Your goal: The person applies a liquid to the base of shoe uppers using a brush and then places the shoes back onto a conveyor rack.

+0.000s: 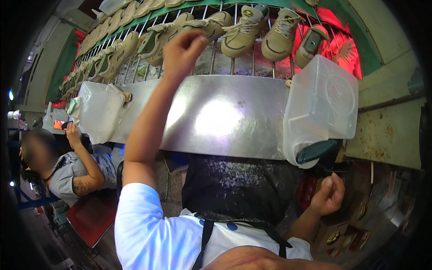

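My left arm (148, 121) stretches over the metal worktop to the rack, and my left hand (183, 51) is curled closed in front of a beige lace-up shoe (215, 24). Whether its fingers hold anything is hidden. Another beige shoe (155, 47) lies just left of that hand. Low at the right, my right hand (328, 195) has its fingers curled in, beside a thin dark piece that I cannot make out. Above it, a dark green, flat oval piece (316, 151) lies across the mouth of a translucent plastic jug (321, 105).
More beige shoes (280, 36) line the metal-barred rack, with red light at its right end. A second translucent container (100, 110) stands at the left end of the worktop (216, 121). At the left, a seated person (74, 175) holds a phone near a red stool (92, 218).
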Action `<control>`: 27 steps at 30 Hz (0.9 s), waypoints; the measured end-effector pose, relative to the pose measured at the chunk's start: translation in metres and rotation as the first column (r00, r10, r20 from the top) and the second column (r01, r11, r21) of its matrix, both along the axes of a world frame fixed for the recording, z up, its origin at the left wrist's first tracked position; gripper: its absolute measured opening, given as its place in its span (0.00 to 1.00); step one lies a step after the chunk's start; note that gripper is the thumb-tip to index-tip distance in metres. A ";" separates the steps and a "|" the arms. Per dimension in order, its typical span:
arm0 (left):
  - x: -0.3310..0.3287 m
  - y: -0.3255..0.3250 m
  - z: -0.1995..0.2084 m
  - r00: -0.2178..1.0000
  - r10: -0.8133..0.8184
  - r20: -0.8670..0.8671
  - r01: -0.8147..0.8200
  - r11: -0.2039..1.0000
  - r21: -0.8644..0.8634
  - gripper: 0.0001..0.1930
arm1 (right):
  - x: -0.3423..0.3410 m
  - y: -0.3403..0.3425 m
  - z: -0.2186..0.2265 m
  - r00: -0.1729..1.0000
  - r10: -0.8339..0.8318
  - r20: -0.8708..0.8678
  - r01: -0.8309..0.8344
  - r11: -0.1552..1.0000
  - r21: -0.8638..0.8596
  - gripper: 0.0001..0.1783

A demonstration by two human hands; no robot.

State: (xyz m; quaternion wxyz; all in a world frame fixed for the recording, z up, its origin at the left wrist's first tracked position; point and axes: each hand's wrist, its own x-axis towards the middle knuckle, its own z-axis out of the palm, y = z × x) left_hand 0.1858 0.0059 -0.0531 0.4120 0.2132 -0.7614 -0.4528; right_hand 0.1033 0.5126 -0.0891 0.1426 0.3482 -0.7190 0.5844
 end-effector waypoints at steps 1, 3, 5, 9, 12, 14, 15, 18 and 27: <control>-0.005 -0.039 -0.001 0.990 0.141 -0.006 -0.138 0.954 -0.268 0.11 | 0.000 -0.007 0.002 0.997 -0.037 -0.071 0.039 0.999 0.031 0.15; -0.021 -0.104 0.016 0.966 0.257 0.032 -0.215 0.863 -0.456 0.11 | 0.000 -0.018 0.010 0.999 0.041 -0.022 -0.041 0.999 -0.026 0.14; -0.029 -0.187 0.017 0.863 0.401 0.308 -0.140 0.775 -0.616 0.27 | 0.004 -0.023 0.004 0.997 0.055 0.057 -0.050 0.996 -0.078 0.16; -0.073 -0.238 0.001 0.508 0.509 0.695 -0.019 0.814 -0.581 0.43 | 0.011 -0.046 0.026 0.974 0.150 0.169 -0.134 0.986 -0.102 0.14; -0.099 -0.221 -0.022 0.211 0.383 0.899 0.130 0.901 -0.414 0.59 | 0.025 -0.045 0.031 0.984 0.127 0.125 -0.131 0.991 0.026 0.11; -0.095 -0.244 -0.043 0.095 0.322 0.942 0.200 0.921 -0.335 0.58 | 0.032 -0.040 0.027 0.986 0.124 0.111 -0.133 0.988 0.078 0.09; -0.094 -0.250 -0.046 0.087 0.345 0.934 0.178 0.918 -0.356 0.56 | 0.035 -0.039 0.025 0.991 0.083 0.107 -0.097 0.987 0.129 0.09; -0.094 -0.216 -0.032 0.075 0.388 0.918 0.129 0.910 -0.395 0.51 | 0.035 -0.031 0.024 0.988 -0.024 0.152 0.004 0.992 0.130 0.11; 0.032 -0.141 0.047 0.767 0.472 0.434 -0.189 0.813 -0.551 0.64 | -0.025 -0.046 0.055 0.986 0.002 0.166 -0.038 0.976 0.213 0.24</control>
